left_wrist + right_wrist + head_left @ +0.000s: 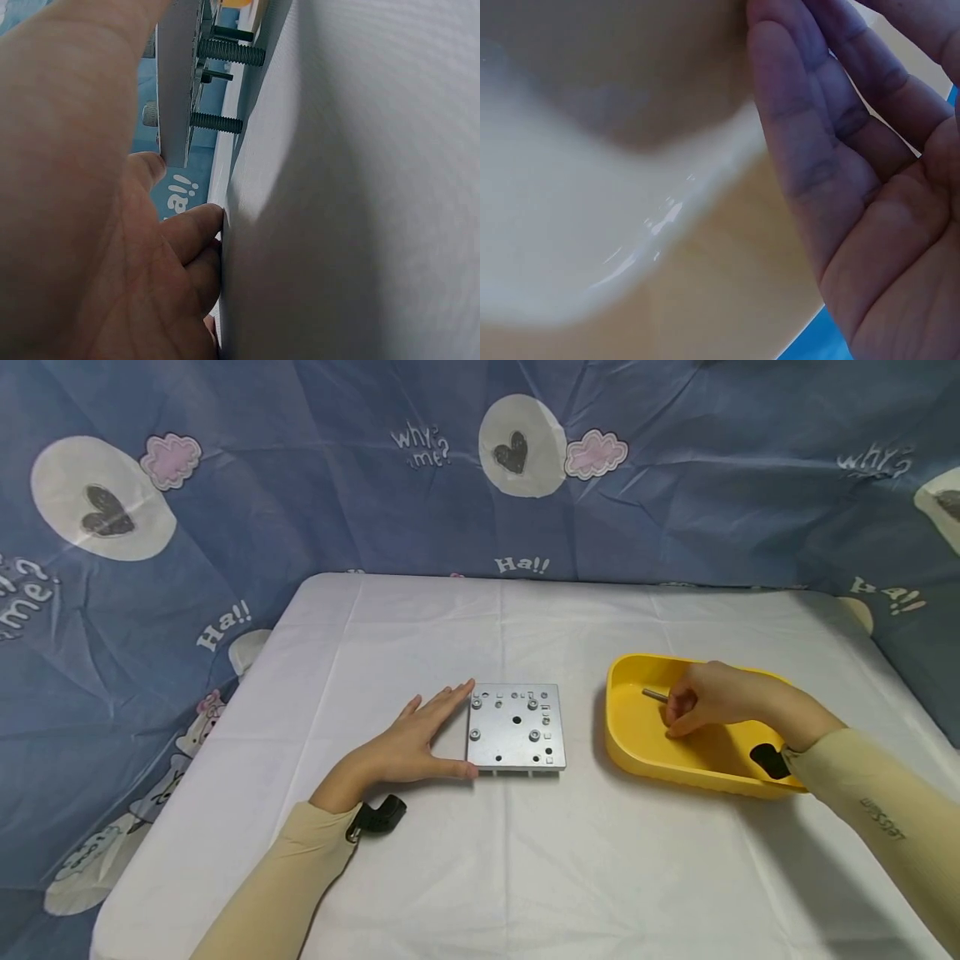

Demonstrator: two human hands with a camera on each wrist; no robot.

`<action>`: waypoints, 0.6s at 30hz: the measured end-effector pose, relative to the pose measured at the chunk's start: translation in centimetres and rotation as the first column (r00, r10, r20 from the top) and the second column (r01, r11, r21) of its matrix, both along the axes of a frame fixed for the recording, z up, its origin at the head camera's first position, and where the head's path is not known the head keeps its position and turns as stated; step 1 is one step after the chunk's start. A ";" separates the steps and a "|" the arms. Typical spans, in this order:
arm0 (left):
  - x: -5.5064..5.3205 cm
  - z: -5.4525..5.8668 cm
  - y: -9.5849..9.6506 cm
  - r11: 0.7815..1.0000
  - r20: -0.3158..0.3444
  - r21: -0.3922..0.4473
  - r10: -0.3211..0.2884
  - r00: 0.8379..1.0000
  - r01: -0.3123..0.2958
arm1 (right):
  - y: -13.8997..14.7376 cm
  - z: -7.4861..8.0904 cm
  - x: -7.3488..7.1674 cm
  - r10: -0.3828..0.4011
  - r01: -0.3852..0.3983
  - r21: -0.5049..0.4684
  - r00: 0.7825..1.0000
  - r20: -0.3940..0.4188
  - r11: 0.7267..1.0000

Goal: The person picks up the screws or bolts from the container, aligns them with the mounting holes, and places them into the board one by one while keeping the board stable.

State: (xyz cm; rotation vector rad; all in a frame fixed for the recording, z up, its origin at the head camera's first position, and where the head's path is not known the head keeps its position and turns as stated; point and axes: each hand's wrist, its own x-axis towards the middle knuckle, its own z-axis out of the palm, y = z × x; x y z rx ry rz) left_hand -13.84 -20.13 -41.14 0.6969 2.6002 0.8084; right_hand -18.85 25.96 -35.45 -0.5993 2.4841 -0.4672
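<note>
In the head view a square silver metal plate (504,720) with holes and several socket-head screws sits on the white-covered table. My left hand (408,747) lies along its left edge, fingers fairly straight, with thumb and index finger touching the near and far left corners. In the left wrist view, threaded screw shanks (225,122) stick out beneath the plate. My right hand (708,695) is inside the yellow tray (626,750), its curled fingertips pinching a short grey metal pin (654,695). The right wrist view shows the curled fingers, but the pin is hidden there.
The tray stands to the right of the plate, with a gap of white cloth (585,827) between them. A blue printed curtain (450,527) hangs behind the table and down its left side. A black wrist camera (382,814) sits by the left sleeve.
</note>
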 end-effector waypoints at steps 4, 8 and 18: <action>0.1 0.0 0.0 1.000 0.002 0.003 0.000 1.000 0.000 | -0.1 -0.1 -0.1 0.002 -0.002 -0.007 1.000 0.015 1.000; 0.1 0.0 0.0 1.000 -0.002 0.001 -0.004 1.000 0.004 | -0.1 -0.1 -0.2 0.001 -0.001 0.007 1.000 0.022 1.000; 0.1 0.1 -0.1 1.000 -0.003 -0.008 0.002 1.000 -0.002 | 0.6 -0.1 -0.3 0.021 -0.021 0.020 1.000 -0.006 1.000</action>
